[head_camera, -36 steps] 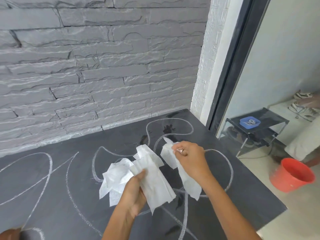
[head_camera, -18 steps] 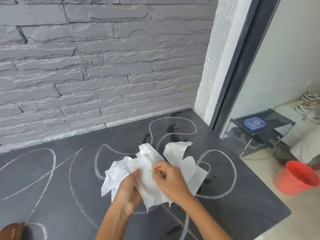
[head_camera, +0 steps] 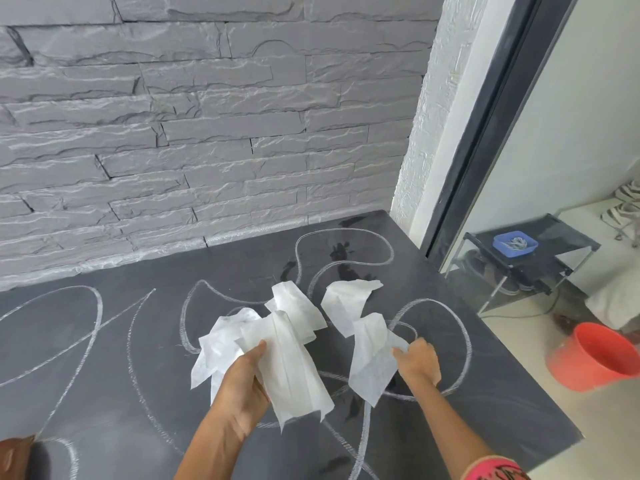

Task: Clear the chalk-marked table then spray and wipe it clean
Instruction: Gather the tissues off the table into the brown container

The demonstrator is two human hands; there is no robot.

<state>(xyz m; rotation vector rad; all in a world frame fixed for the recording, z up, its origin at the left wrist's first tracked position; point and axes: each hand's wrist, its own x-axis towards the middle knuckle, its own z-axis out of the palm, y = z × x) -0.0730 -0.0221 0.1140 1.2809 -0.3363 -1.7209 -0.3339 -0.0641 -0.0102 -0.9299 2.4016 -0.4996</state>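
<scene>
A dark slate table (head_camera: 104, 375) carries looping white chalk lines (head_camera: 346, 237) and a few wet dark patches near the back. My left hand (head_camera: 242, 379) grips a bunch of white wipes (head_camera: 287, 341) above the middle of the table. My right hand (head_camera: 417, 362) pinches the edge of a separate white wipe (head_camera: 363, 344), held just to the right of the bunch. The two lots of wipes hang apart, with a narrow gap between them.
A grey stone wall (head_camera: 207, 133) backs the table. Past the right edge, the floor holds a red bucket (head_camera: 595, 362) and a low black stand (head_camera: 526, 258) with a blue tray (head_camera: 515, 243). A brown object (head_camera: 14, 455) shows at the bottom left corner.
Half a second ago both hands were together on the bunched wipes. My right hand has since drawn out to the right with one wipe, separating it from the bunch in my left hand.
</scene>
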